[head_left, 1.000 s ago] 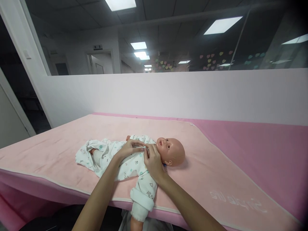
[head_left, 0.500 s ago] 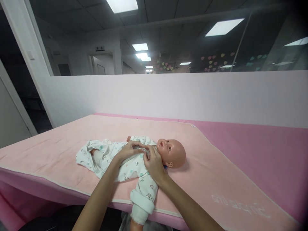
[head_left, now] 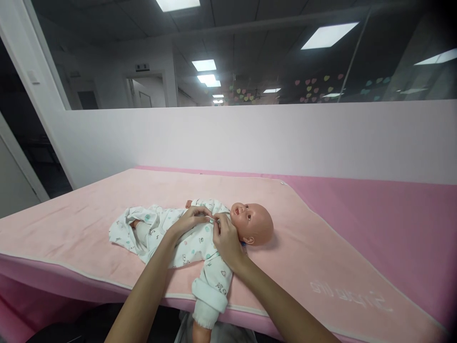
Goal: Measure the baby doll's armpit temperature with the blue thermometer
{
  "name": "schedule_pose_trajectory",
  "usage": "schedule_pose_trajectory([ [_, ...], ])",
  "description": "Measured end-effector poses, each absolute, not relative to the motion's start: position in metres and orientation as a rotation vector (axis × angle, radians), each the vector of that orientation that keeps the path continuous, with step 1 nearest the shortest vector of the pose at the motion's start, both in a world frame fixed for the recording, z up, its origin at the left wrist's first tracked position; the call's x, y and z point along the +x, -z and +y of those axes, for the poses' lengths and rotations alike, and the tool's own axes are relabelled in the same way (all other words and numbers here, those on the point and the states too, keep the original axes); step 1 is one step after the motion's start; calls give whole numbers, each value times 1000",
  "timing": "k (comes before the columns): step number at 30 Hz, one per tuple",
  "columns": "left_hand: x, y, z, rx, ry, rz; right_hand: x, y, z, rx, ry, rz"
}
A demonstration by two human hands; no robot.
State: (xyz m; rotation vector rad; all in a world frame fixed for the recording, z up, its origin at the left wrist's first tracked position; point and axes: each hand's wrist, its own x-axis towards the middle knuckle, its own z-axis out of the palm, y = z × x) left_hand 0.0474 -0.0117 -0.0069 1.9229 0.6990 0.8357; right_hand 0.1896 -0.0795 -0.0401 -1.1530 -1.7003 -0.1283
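Note:
A baby doll (head_left: 252, 223) lies on its back on a light pink towel (head_left: 89, 224), head to the right. It wears a white printed romper (head_left: 171, 233) whose near sleeve hangs over the table's front edge. My left hand (head_left: 191, 219) and my right hand (head_left: 224, 238) meet on the doll's chest just below its chin. Both pinch the romper's front edges together at the neckline, fingers closed on the cloth.
The towel covers a darker pink table (head_left: 392, 224) that runs along a white partition wall (head_left: 250, 138) with a dark glass window above. A doorway opening (head_left: 21, 157) lies at the left. Pale lettering is stitched into the towel's right end.
Both hands have stayed pinched at the romper's neckline with only small finger movement. The view has shifted slightly.

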Motion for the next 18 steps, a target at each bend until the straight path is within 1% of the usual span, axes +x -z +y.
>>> schedule_pose_trajectory([
  [8, 48, 4, -15, 1946, -808, 671, 189, 38, -82, -1146, 95, -1697],
  [18, 48, 3, -19, 1833, -876, 683, 190, 39, -80, -1096, 76, -1692],
])
